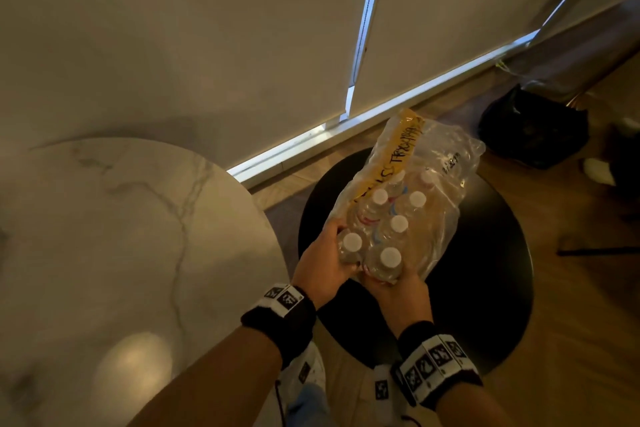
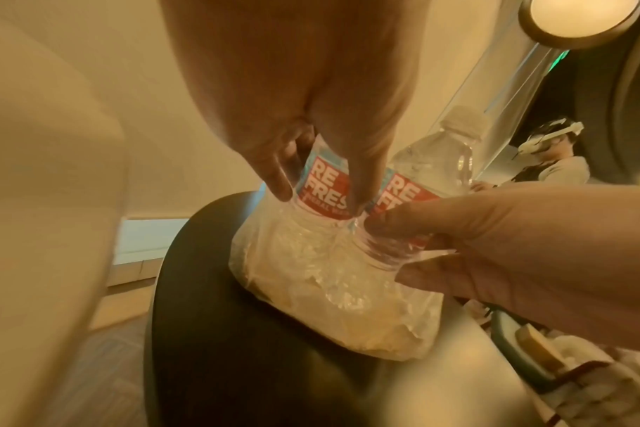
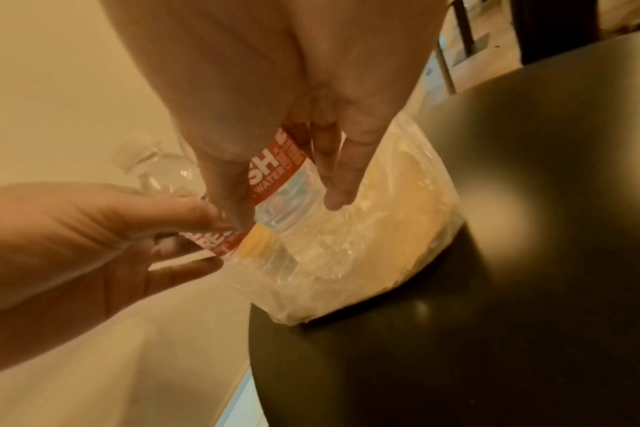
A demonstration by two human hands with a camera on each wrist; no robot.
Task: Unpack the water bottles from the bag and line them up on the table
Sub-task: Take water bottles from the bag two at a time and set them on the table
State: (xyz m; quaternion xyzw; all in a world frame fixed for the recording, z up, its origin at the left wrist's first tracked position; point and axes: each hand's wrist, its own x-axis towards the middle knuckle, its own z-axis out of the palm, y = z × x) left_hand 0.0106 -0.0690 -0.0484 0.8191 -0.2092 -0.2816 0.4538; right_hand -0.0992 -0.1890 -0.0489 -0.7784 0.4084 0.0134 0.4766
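Note:
A clear plastic bag [image 1: 436, 163] with a yellow strip lies on a round black stool [image 1: 491, 253] and holds several white-capped water bottles. My left hand [image 1: 329, 253] grips the near-left bottle [image 1: 351, 246] by its red label. Right beside it, my right hand [image 1: 391, 282] grips the near-right bottle [image 1: 389, 262]. In the left wrist view my left fingers [image 2: 282, 185] curl round one labelled bottle [image 2: 325, 185] at the bag's mouth. The right wrist view shows my right fingers [image 3: 336, 185] wrapped round the other bottle [image 3: 278, 176]. The white marble table [image 1: 121, 236] is at the left.
A black bag [image 1: 533, 128] sits on the wooden floor at the back right. Pale blinds [image 1: 207, 28] run behind the table and stool. Another person wearing a headset [image 2: 545, 153] is far off in the left wrist view.

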